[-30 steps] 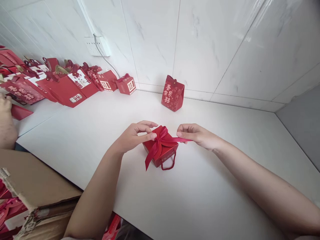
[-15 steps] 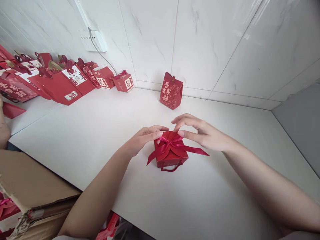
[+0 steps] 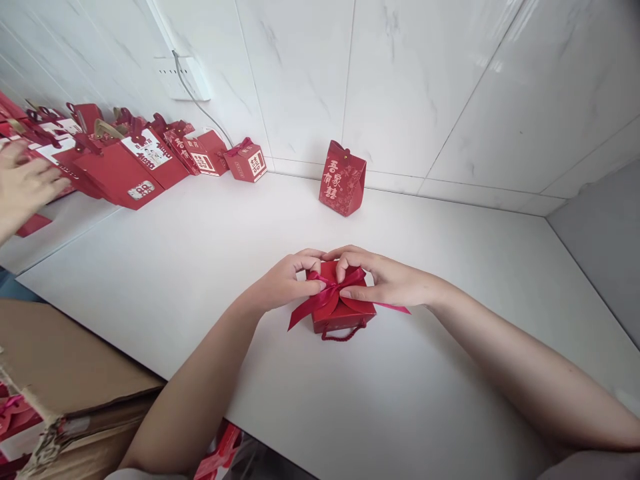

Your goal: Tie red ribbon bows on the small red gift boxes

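Note:
A small red gift box (image 3: 344, 317) with a cord handle sits on the white counter (image 3: 400, 387) in front of me. A red satin ribbon (image 3: 307, 309) crosses its top, one tail hanging front left, the other trailing right. My left hand (image 3: 287, 280) pinches the ribbon at the box's top left, fingers curled. My right hand (image 3: 380, 279) presses down on the ribbon's knot from the right, its fingers bent over the lid. Both hands meet over the box.
A red gift bag (image 3: 343, 178) stands by the tiled wall behind. Several red boxes and bags (image 3: 145, 157) line the wall at left, under a socket (image 3: 183, 77). Another person's hand (image 3: 25, 183) reaches among them. A cardboard carton (image 3: 65, 393) sits at lower left.
My hands closed in from pulling the ribbon tails apart to gripping the knot on the lid. The box turned a little. The other person's hand moved up to the red boxes at left.

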A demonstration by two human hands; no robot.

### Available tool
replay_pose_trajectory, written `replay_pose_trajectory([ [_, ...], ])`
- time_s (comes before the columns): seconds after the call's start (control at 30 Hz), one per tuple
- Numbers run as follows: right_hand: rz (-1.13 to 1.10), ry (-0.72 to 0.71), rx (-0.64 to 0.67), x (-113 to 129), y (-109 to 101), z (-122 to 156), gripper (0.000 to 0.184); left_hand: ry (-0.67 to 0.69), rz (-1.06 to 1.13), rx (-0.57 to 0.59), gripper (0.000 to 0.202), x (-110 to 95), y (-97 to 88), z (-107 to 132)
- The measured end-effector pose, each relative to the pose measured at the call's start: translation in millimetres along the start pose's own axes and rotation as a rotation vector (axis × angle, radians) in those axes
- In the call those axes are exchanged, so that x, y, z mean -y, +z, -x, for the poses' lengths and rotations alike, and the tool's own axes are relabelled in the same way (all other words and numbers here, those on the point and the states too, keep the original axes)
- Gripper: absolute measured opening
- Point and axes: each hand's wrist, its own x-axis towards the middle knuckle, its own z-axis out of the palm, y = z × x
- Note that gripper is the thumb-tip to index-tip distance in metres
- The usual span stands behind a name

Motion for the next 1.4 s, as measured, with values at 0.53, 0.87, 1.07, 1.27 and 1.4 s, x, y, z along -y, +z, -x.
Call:
replay_pose_trajectory([
  [0.53,-0.076,0.034,-0.009,-8.5,-5.1,-0.6,0.012,0.059,0.341,-0.005,0.027,12.3,-5.5,-10.1],
  [0.87,-0.103,0.004,-0.017,-9.1,-3.2,-1.1,0.011,0.004,0.099,-0.175,0.017,10.5,1.1,-5.9],
  [1.07,-0.083,-0.011,-0.036,-7.9,-3.7,-2.2,0.017,-0.003,0.194,-0.128,0.008,10.6,-1.8,-4.1],
  [1.27,-0.013,-0.015,-0.068,-4.0,-6.0,-0.3,0.019,0.003,0.268,-0.06,0.014,13.4,-4.9,-7.5],
  [1.4,0.039,0.02,-0.057,1.2,-9.7,2.5,0.025,0.02,0.276,-0.022,0.02,13.3,-4.4,-8.4],
])
